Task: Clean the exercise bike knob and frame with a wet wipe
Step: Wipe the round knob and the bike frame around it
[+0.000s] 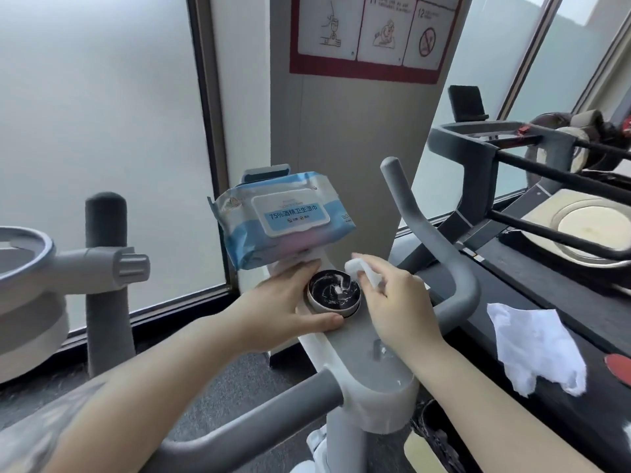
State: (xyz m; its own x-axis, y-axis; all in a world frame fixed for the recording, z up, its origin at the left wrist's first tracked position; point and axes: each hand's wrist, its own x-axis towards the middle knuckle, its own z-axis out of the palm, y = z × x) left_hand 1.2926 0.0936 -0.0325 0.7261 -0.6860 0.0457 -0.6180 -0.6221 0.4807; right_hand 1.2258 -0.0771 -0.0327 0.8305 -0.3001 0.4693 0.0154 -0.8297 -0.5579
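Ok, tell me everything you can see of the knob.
The knob is a short round dial, upright on the bike's grey frame just below the wipe pack. Its top is glossy black, smeared with white streaks; its side band looks silvery or pale grey. The left hand cups it from the left, thumb lying along the frame at its near edge. The right hand holds a folded white wipe against its right rim.

Single head-worn view, angled forward and down, close over the bike frame point(351, 339).
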